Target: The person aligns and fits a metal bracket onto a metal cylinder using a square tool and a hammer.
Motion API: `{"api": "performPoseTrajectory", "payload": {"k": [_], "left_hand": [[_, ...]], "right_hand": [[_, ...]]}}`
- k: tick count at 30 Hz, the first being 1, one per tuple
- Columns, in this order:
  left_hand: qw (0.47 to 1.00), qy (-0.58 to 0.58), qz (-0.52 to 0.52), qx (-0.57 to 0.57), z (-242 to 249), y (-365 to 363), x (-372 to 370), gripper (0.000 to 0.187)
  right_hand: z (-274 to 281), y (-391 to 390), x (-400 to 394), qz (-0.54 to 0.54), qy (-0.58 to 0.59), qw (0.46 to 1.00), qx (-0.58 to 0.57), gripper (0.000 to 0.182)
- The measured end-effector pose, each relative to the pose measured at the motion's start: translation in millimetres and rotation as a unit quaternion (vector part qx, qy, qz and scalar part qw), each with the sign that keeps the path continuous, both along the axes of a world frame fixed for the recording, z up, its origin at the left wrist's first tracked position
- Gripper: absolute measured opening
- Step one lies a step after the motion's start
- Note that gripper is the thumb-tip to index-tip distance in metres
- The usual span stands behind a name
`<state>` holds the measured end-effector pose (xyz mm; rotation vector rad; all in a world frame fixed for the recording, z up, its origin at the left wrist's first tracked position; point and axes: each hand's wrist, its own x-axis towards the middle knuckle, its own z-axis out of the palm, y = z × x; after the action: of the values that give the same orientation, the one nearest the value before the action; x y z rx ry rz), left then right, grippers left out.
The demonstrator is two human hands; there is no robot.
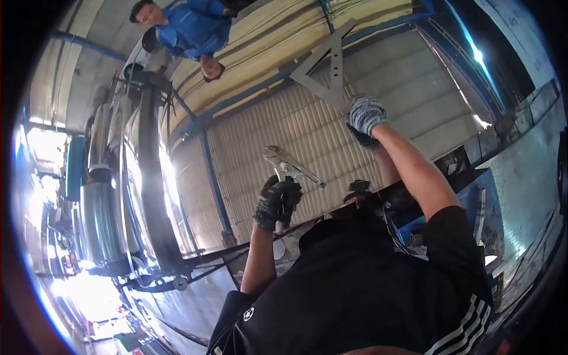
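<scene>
My left hand (279, 200), in a dark knitted glove, is closed around a pair of locking pliers (287, 164). Their jaws point up and to the left, and one handle reaches out to the right. Farther out on the right, my right hand (365, 115) wears a grey speckled glove. Its fingers grip one corner of a flat triangular metal frame (322, 87) with holes along one side. Both tools are held over a shiny, mirror-like metal sheet (254, 133), which reflects the roof, my cap and parts of my arms.
A person in blue workwear (192, 29) is at the far edge, with a reflection below. Large shiny cylinders (102, 219) and a long dark beam (157, 177) fill the left side, possibly partly reflected. Near my right arm lies a silvery sheet (526, 183).
</scene>
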<state>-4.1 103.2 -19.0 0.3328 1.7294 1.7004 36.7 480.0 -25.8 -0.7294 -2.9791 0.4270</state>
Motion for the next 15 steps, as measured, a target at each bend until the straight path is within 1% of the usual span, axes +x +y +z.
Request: {"api": "performPoseTrajectory", "payload": {"k": [1,2,3,4,5,6,7,10,12,13,14,15], "left_hand": [[0.998,0.057,0.020,-0.010,10.7,-12.1,5.4,0.020],[0.996,-0.061,0.068,-0.001,24.9,-25.5,4.0,0.020],[0.978,-0.178,0.110,0.009,38.3,-36.5,0.9,0.021],[0.977,-0.180,0.110,0.019,31.1,-50.0,-7.7,0.021],[0.977,-0.178,0.110,0.049,16.5,-63.9,-17.0,0.022],[0.975,-0.178,0.109,0.076,15.2,-63.8,-16.2,0.024],[0.976,-0.164,0.119,0.076,14.8,-66.1,-17.4,0.021],[0.975,-0.165,0.126,0.076,14.2,-73.5,-24.2,0.018],[0.979,-0.160,0.100,0.078,14.8,-85.7,-31.8,0.017],[0.982,-0.153,0.079,0.076,14.1,-88.5,-31.5,0.015],[0.981,-0.158,0.078,0.080,12.7,-92.1,-29.0,0.015],[0.982,-0.151,0.074,0.081,13.9,-94.9,-28.7,0.014]], "right_hand": [[6.5,-0.9,-7.7,0.003,-0.068,0.997,-0.036,0.050],[15.9,-2.4,-14.7,0.003,-0.133,0.989,-0.065,0.049],[17.3,-12.6,-17.7,0.004,-0.116,0.993,-0.038,0.047],[19.4,-17.7,-20.1,0.005,-0.118,0.993,-0.027,0.047],[19.4,-23.5,-20.6,-0.030,-0.095,0.995,-0.026,0.047],[20.7,-26.6,-16.1,-0.066,-0.075,0.995,-0.028,0.046],[25.5,-33.0,-15.7,-0.069,-0.080,0.994,-0.021,0.046],[44.4,-47.8,-30.6,-0.076,-0.204,0.976,-0.030,0.047],[36.4,-51.7,-36.9,-0.073,-0.212,0.974,-0.022,0.048],[32.3,-48.5,-40.4,-0.054,-0.242,0.968,-0.026,0.048],[26.4,-47.7,-42.3,-0.035,-0.270,0.962,-0.031,0.048],[14.2,-46.9,-47.0,-0.037,-0.272,0.961,-0.026,0.048]]}}
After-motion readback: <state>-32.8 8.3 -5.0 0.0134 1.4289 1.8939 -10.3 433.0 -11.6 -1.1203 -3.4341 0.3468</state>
